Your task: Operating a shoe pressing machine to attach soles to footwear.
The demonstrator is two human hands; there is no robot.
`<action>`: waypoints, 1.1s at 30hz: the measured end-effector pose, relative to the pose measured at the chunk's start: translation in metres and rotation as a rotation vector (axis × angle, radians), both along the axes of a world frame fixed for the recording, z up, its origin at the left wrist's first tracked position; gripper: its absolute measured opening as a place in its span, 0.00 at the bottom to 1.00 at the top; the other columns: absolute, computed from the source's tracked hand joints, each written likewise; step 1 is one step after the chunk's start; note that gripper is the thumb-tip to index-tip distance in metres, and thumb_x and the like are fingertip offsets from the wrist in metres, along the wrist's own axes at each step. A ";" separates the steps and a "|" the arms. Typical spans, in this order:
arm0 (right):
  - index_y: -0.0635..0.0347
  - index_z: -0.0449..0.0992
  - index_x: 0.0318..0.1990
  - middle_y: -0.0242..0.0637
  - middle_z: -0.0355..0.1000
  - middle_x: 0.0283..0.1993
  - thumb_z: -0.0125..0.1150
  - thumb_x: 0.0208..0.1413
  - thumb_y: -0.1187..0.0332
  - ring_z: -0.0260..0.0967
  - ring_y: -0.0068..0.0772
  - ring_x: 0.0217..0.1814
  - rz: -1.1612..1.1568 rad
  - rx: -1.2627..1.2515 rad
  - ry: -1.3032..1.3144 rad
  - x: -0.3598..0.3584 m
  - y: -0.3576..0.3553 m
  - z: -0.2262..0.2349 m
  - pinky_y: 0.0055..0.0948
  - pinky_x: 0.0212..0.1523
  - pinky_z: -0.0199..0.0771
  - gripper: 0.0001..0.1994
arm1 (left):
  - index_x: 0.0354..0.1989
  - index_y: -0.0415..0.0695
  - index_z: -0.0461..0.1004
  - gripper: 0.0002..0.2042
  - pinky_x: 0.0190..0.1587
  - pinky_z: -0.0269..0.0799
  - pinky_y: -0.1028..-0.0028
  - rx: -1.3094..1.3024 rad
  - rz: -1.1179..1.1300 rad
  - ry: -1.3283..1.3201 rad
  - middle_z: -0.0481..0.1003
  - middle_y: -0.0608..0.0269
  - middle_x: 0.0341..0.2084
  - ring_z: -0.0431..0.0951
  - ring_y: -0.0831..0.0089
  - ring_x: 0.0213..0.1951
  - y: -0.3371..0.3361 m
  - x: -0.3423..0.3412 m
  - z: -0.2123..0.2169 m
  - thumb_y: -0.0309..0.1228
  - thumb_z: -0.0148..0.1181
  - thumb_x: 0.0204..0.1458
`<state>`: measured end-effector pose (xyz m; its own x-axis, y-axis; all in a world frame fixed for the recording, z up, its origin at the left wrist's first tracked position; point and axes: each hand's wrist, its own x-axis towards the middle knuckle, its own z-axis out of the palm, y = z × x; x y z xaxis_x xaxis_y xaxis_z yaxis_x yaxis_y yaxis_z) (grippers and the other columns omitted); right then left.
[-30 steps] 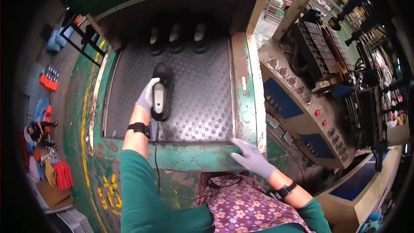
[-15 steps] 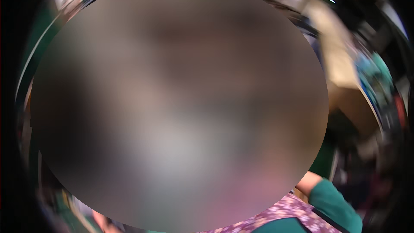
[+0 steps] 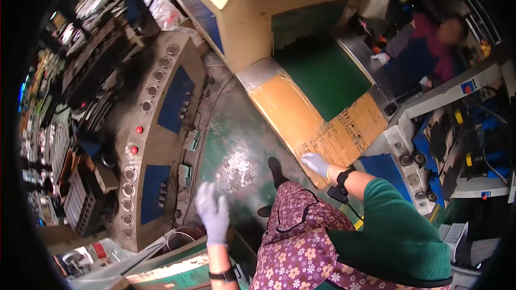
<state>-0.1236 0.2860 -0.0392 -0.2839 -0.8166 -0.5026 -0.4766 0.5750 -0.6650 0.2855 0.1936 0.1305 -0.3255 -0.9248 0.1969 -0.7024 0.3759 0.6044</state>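
Observation:
My left hand (image 3: 213,209), in a whitish glove, is raised over the floor with its fingers spread and nothing in it. My right hand (image 3: 316,164), gloved the same way, reaches forward with its fingers stretched out. It is at the near edge of a flattened cardboard sheet (image 3: 295,108); whether it touches the sheet I cannot tell. The cardboard lies at the mouth of a beige machine (image 3: 244,37), beside a dark green belt (image 3: 328,78).
At left stands a long beige control housing (image 3: 153,153) with round gauges and red buttons. A co-worker (image 3: 424,53) is at the far right, beyond the belt. Machinery with blue parts (image 3: 467,139) is at right. Green-grey floor (image 3: 223,123) lies between the machines.
The view has swung round to the machines and floor. A blurred oval hid most of the earlier frame, so earlier hand positions cannot be compared; both gloved hands now show.

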 end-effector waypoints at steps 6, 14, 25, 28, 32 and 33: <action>0.59 0.68 0.65 0.54 0.68 0.65 0.59 0.55 0.53 0.65 0.52 0.67 -0.335 0.184 0.345 -0.096 0.047 -0.039 0.44 0.65 0.64 0.32 | 0.60 0.45 0.73 0.25 0.64 0.63 0.58 0.645 -0.512 -0.355 0.75 0.48 0.56 0.71 0.50 0.61 -0.078 -0.122 -0.076 0.45 0.55 0.57; 0.59 0.60 0.70 0.52 0.57 0.73 0.56 0.60 0.54 0.54 0.55 0.74 -0.807 0.038 0.767 -0.197 0.065 -0.072 0.52 0.72 0.52 0.33 | 0.57 0.41 0.75 0.23 0.60 0.70 0.64 1.010 -0.644 -0.053 0.77 0.47 0.54 0.76 0.56 0.57 -0.154 -0.314 -0.157 0.44 0.57 0.60; 0.63 0.61 0.69 0.54 0.56 0.74 0.52 0.62 0.59 0.52 0.56 0.75 -0.859 -0.001 0.868 -0.242 0.028 -0.082 0.52 0.74 0.44 0.30 | 0.63 0.37 0.70 0.23 0.69 0.60 0.66 0.194 -0.771 -0.128 0.71 0.53 0.62 0.70 0.63 0.63 -0.452 -0.759 -0.187 0.38 0.55 0.64; 0.63 0.62 0.68 0.54 0.57 0.73 0.51 0.61 0.60 0.53 0.55 0.75 -0.868 0.058 0.867 -0.250 0.039 -0.077 0.52 0.74 0.44 0.29 | 0.64 0.36 0.69 0.26 0.68 0.60 0.66 0.274 -0.425 -0.061 0.69 0.52 0.64 0.67 0.64 0.65 -0.502 -0.778 -0.154 0.43 0.56 0.63; 0.63 0.63 0.68 0.53 0.58 0.73 0.51 0.60 0.60 0.53 0.54 0.76 -0.862 0.109 0.867 -0.250 0.038 -0.083 0.52 0.74 0.44 0.29 | 0.64 0.37 0.69 0.26 0.69 0.60 0.67 -0.186 -0.575 -0.360 0.68 0.53 0.65 0.65 0.67 0.67 -0.520 -0.767 -0.135 0.43 0.56 0.64; 0.63 0.63 0.68 0.53 0.58 0.73 0.51 0.60 0.60 0.53 0.54 0.76 -0.861 0.089 0.858 -0.249 0.037 -0.085 0.52 0.74 0.44 0.29 | 0.64 0.37 0.69 0.26 0.69 0.60 0.67 -0.224 -0.605 -0.388 0.68 0.53 0.65 0.64 0.67 0.67 -0.519 -0.772 -0.142 0.43 0.56 0.64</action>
<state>-0.3730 0.3231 -0.1243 -0.9830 -0.1696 0.0702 -0.1823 0.9472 -0.2639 -0.4861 -0.3252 -0.0119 -0.8486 -0.5138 0.1264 -0.4812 0.8487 0.2194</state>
